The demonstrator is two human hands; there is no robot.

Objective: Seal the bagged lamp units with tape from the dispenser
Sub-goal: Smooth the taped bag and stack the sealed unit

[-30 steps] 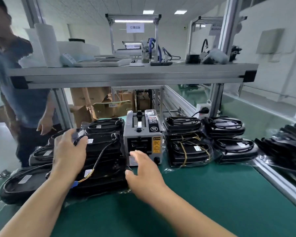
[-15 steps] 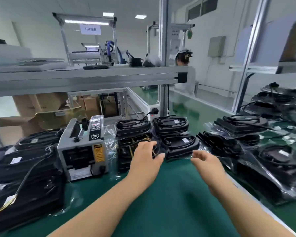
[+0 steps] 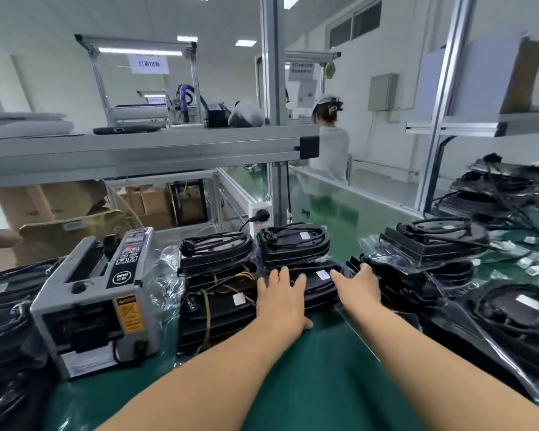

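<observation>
Lamp unit (image 3: 319, 283), black, with a white label and wrapped in a clear glossy bag, lies at the centre of the frame on the green tabletop (image 3: 308, 387). It is the lowest piece of a short stack, with an upper unit (image 3: 293, 244) carrying a coiled cable set on top of it and slightly behind.

The left hand (image 3: 280, 301) rests palm down on the near left part of the lamp unit. Its fingers (image 3: 282, 276) are straight and slightly spread, and the thumb lies low beside the tabletop. The right hand (image 3: 359, 284) reaches over the right end of the same unit with the thumb splayed toward the label. Its fingers point away from the camera and are foreshortened, so it cannot be told whether they lie flat or curl round the bag's edge. Both bare forearms enter from the bottom of the frame.

A neighbouring stack (image 3: 215, 287) of bagged units, crossed by yellowish cords, stands just left of the left hand. To its left is the grey tape dispenser (image 3: 97, 306), which has a black control strip on top and an orange warning label on its front. It stands at the centre left, apart from both hands. Further bagged units form a left-hand pile (image 3: 3, 309) at the frame edge and a right-hand pile (image 3: 433, 247) that runs down to the lower right corner.

An aluminium shelf (image 3: 137, 150) spans the upper left, with cardboard boxes (image 3: 156, 203) beneath it. A person in white (image 3: 330, 144) stands in the background, facing away.
</observation>
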